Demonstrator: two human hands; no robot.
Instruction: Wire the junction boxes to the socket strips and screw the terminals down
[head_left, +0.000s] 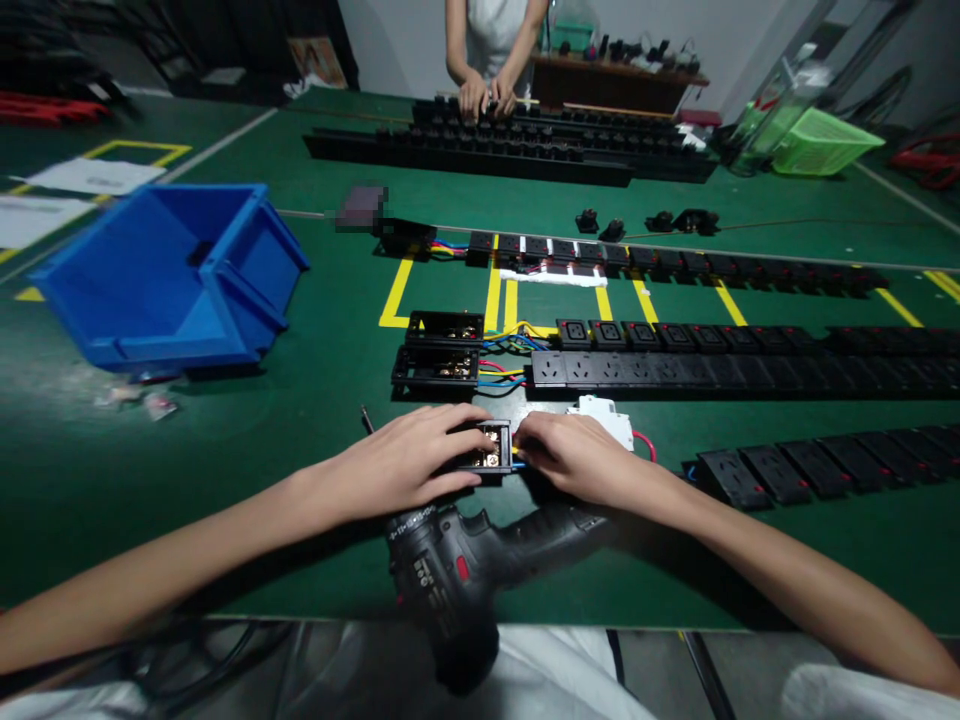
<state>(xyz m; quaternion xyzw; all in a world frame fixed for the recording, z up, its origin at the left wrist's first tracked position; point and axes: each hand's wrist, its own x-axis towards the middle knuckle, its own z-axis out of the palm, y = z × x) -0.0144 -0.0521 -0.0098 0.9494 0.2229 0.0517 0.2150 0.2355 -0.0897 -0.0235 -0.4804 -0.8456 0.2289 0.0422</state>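
My left hand (424, 455) lies over a small black terminal box (507, 462), its fingers wrapped across the top. Brass screw terminals (492, 458) show inside the box's open end. At the right end of that box, my right hand (574, 452) has its fingertips pinched on wires, of which yellow and blue bits show; the rest is hidden. A white breaker-like module (604, 418) with a red wire lies just behind my right hand. The black cordless drill (457, 560) rests at the table's near edge, below both hands.
Strips of black sockets (622, 372) with wired boxes (437, 372) lie beyond my hands. A blue bin (251, 300) stands at the left. Another socket strip (810, 470) lies at right. Across the green table, another person's hands (487, 95) work over black strips; a green basket (825, 142) stands nearby.
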